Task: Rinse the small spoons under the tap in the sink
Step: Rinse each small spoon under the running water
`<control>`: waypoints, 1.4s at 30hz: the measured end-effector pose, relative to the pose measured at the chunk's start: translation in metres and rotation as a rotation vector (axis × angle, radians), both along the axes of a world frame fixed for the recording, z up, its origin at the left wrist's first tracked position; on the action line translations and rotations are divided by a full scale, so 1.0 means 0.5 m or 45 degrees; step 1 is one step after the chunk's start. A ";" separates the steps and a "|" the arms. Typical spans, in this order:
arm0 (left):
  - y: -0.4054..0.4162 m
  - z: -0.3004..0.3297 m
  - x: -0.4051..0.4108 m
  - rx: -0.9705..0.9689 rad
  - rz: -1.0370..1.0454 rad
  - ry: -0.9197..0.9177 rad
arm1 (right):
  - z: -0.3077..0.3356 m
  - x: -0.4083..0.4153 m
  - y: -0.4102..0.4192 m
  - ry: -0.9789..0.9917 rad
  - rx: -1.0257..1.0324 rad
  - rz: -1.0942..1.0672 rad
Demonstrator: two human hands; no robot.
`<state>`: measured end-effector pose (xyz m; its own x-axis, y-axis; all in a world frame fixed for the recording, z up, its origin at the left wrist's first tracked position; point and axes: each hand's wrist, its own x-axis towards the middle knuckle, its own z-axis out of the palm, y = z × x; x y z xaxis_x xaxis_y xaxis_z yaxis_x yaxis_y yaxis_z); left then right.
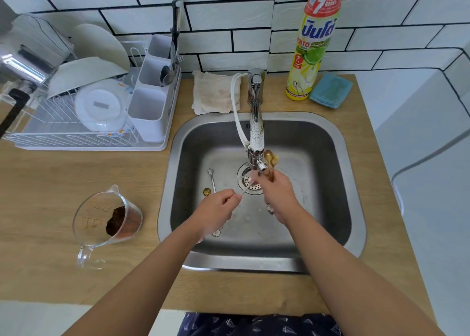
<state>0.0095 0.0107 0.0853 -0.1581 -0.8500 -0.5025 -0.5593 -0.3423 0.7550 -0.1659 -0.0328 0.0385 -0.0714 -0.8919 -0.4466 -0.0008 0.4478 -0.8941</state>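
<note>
Rinsing is judged partly complete. At the tabletop's left edge, the dish rack (76,122) holds plates and bowls; its cutlery caddy (152,91) holds utensils. Near the front edge, the measuring jug (106,221) contains a dark brown residue. In the sink (328,132), a silver spoon (211,180) and a gold spoon (206,191) lie on the basin floor, awaiting rinsing. The left hand (216,208) pinches a silver spoon handle (245,189) between fingers and thumb. The right hand (277,193) grips a bundle of gold spoons (270,161) beside the tap (256,132) outlet; water flow cannot be confirmed.
</note>
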 end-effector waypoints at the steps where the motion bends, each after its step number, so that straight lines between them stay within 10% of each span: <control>1: 0.004 -0.002 0.002 -0.048 -0.031 -0.049 | 0.006 -0.002 -0.005 -0.032 0.035 -0.078; 11: 0.008 -0.018 0.003 -0.298 -0.252 -0.374 | 0.009 0.004 -0.002 -0.137 0.078 0.008; 28: 0.022 0.003 0.026 0.313 0.086 0.416 | -0.001 0.002 0.018 -0.316 -0.013 0.064; 37: 0.011 0.011 0.020 0.224 0.002 0.366 | 0.008 0.032 0.029 -0.223 0.069 0.221; 42: -0.031 -0.007 -0.012 0.128 0.022 0.191 | 0.036 -0.007 -0.005 -0.213 0.058 -0.272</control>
<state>0.0036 -0.0051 0.0818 -0.2238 -0.8001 -0.5566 -0.4364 -0.4284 0.7912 -0.1696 -0.0351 0.0562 -0.1775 -0.8432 -0.5075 0.2443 0.4617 -0.8527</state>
